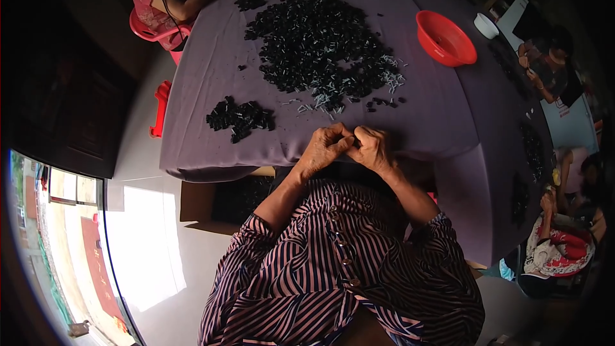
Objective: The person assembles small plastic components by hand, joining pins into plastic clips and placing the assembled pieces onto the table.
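My left hand (323, 149) and my right hand (371, 147) meet at the near edge of a table covered in purple cloth (211, 77). Their fingertips pinch together around something very small and dark that I cannot make out. A big heap of small black pieces (314, 41) mixed with short pale sticks (384, 80) lies on the cloth beyond my hands. To the left of my hands sits a smaller pile of black pieces (240, 117). My striped sleeves come in from below.
A red bowl (444, 40) stands at the right of the heap. A person in pink (170, 0) sits at the far left corner, and other people (548, 67) sit along the right side. An open cardboard box (218, 200) rests under the table edge.
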